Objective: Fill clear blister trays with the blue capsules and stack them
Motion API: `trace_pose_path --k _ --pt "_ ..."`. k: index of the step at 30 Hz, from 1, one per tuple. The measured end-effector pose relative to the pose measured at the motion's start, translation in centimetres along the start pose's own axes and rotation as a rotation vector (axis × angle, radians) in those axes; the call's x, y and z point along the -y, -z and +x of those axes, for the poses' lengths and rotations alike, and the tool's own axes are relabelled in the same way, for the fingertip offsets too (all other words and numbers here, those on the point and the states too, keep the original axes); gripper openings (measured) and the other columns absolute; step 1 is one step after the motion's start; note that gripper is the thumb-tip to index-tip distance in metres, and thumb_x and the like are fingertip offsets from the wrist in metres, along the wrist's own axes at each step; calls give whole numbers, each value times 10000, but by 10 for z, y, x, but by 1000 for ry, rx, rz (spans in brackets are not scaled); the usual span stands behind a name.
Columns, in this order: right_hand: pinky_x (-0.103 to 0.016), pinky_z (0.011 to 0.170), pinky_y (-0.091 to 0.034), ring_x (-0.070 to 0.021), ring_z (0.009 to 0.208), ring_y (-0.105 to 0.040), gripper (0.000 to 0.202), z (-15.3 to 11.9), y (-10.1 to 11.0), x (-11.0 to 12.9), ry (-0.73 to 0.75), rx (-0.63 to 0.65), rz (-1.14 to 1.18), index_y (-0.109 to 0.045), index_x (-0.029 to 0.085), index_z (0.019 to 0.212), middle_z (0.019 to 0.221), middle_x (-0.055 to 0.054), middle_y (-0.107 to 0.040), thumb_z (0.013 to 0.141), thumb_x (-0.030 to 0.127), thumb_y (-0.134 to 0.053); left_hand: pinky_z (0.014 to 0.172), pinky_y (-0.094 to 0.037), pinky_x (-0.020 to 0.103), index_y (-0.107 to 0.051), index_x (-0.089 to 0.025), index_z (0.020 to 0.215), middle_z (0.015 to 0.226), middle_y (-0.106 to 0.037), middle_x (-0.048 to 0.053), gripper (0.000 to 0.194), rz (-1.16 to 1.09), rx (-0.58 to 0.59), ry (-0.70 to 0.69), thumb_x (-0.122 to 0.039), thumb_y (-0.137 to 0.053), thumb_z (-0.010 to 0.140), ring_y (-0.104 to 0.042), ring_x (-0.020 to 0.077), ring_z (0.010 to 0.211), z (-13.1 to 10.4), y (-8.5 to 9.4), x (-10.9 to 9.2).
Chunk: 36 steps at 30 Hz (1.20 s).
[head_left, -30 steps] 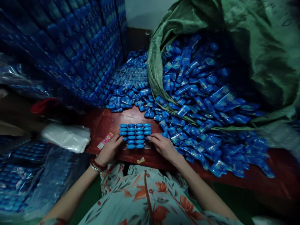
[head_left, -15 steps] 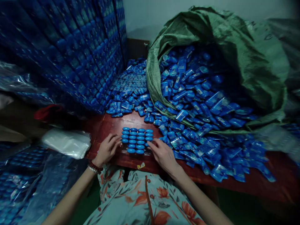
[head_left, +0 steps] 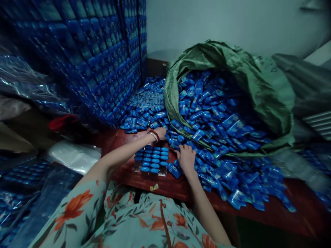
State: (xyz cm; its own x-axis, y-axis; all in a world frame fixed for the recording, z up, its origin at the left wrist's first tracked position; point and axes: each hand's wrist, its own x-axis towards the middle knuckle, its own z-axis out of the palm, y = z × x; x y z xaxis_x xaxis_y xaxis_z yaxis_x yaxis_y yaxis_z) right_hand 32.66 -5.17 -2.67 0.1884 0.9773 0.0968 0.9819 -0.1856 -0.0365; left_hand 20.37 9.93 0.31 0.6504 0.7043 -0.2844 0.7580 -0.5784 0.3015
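Four columns of small blue bottles [head_left: 155, 161], oval ends facing up, stand side by side on the red tabletop, with a bit of clear plastic showing under their near edge. My left arm crosses above their far end. My left hand [head_left: 161, 133] reaches the edge of the loose blue bottles [head_left: 222, 172]; its fingertips are hidden from me. To the right of the rows, my right hand [head_left: 186, 157] rests over the loose bottles, thumb spread away from the bent fingers. One bottle [head_left: 173, 170] lies apart between the rows and my right wrist.
A green woven sack [head_left: 274, 86] lies on its side, spilling blue bottles. Tall stacks of packed bottles [head_left: 98, 58] rise at the left. Clear plastic bags [head_left: 73, 156] lie at the table's left edge, near a red item [head_left: 62, 122]. A yellow scrap [head_left: 154, 187] lies on the front edge.
My left hand has left the rows' left side and crossed over to the pile. My right hand has moved off the rows onto the loose bottles. A bottle now lies beside the rows.
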Motion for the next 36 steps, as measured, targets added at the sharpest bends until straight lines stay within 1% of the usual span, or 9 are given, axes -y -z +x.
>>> trace_pose_path --k 5,11,15,17,19,22,25,32,36 --pt "-358 767 -452 -238 908 -595 263 -29 20 -22 16 -13 460 -502 145 1116 1017 -129 -629 904 259 -398 801 -513 383 -555 -122 1092 1070 -599 86 320 -1 70 30 -344 -561 860 -600 184 927 9 -7 -3" --pt "-276 637 -473 -171 697 -605 214 -80 44 -27 118 217 771 -557 210 970 850 -23 -658 846 381 -523 902 -460 364 -556 -118 1123 1086 -615 76 262 -78 19 -54 -219 -487 891 -584 182 993 -17 1 33" --pt "-293 719 -488 -180 807 -614 208 -92 27 -7 138 82 821 -551 200 1047 953 -54 -647 883 301 -472 937 -420 300 -493 -95 1194 1190 -579 111 329 -167 -131 -75 -200 -375 906 -543 180 1080 -77 7 67" --pt "-314 789 -480 -189 888 -601 226 -90 17 2 194 31 762 -521 193 1102 1004 -72 -628 904 227 -417 868 -465 312 -481 -108 1182 1145 -600 115 350 -363 -375 -5 -291 -409 893 -579 192 1013 -119 4 81" --pt "-323 810 -469 -196 919 -579 259 -86 11 7 296 28 623 -523 188 1110 1011 -86 -609 902 145 -374 813 -486 316 -500 -141 1146 1089 -623 90 377 -457 -486 95 -389 -464 865 -595 198 961 -163 -3 92" --pt "-304 750 -461 -194 857 -555 346 -78 10 7 459 63 351 -553 184 1090 954 -89 -585 858 35 -345 751 -496 304 -548 -171 1074 975 -644 49 386 -494 -531 266 -467 -515 828 -606 186 861 -222 -17 95" --pt "-286 698 -442 -187 794 -530 351 -72 11 4 562 99 177 -554 180 1106 905 -80 -558 845 28 -375 736 -496 303 -583 -181 1032 940 -632 47 345 -500 -568 302 -455 -528 831 -598 180 836 -256 -37 84" --pt "-281 695 -417 -188 805 -517 320 -67 4 11 641 47 130 -479 158 1199 916 -77 -549 902 104 -370 820 -503 334 -493 -185 1197 1038 -598 78 312 -366 -693 133 -248 -457 893 -593 177 936 -244 -89 56" --pt "-269 646 -399 -172 744 -502 262 -65 7 13 674 39 139 -526 144 1105 842 -63 -545 909 101 -359 851 -495 353 -470 -164 1220 1080 -584 112 341 -134 -592 -89 -123 -339 908 -563 189 1007 -230 -96 63"
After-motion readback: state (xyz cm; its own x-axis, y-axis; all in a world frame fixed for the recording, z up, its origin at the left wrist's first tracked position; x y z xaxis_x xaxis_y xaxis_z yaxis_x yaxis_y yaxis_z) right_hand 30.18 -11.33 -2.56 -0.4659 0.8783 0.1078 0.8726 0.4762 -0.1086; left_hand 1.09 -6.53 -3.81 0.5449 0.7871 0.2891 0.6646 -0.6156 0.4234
